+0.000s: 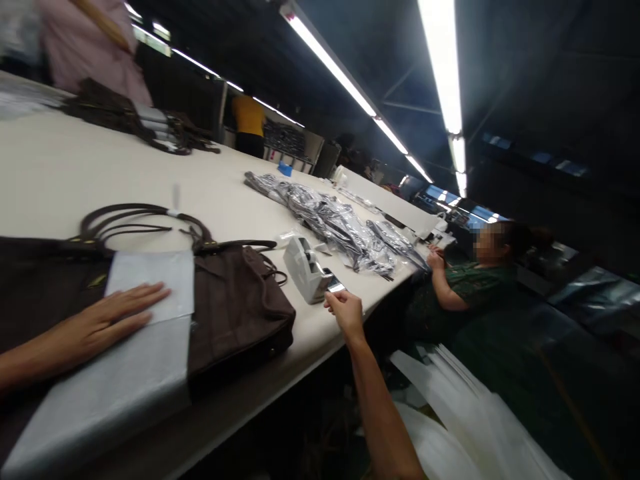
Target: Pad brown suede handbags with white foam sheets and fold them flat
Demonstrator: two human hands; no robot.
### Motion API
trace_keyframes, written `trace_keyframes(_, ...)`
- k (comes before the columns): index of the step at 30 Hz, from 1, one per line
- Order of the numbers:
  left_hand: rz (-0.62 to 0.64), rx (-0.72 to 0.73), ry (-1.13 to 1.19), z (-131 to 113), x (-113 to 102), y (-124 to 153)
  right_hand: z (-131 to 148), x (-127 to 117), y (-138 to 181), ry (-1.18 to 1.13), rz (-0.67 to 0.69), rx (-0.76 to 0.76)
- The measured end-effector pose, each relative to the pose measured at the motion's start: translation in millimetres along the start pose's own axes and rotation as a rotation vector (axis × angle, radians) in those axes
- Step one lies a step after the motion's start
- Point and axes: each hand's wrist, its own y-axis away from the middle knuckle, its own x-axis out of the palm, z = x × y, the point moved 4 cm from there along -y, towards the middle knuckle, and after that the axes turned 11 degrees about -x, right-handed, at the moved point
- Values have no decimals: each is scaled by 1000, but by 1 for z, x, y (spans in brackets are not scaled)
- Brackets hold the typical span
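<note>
A dark brown handbag (240,300) with looped handles (145,210) lies on the table in front of me. A pale grey wrapping sheet (145,353) is folded over its middle. My left hand (123,310) rests flat on that sheet, fingers stretched out. To the right of the bag stands a grey tape dispenser (306,270). At its front end my right hand (345,310) is closed in a pinch on the tape (336,287), whose clear strip is hard to make out.
Plastic-wrapped dark items (330,220) are spread along the white table (210,170). More brown bags (115,110) lie at the far left, near a person in pink (90,47). A co-worker in green (470,283) is at the right. White sheets (465,407) hang below the table edge.
</note>
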Motion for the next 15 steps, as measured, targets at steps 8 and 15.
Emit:
trace_keyframes(8, 151, -9, 144, -10, -6, 10, 142, 115, 74, -619, 575, -9)
trace_keyframes(15, 108, 29, 137, -10, 0, 8, 155, 211, 79, -523, 593, 128)
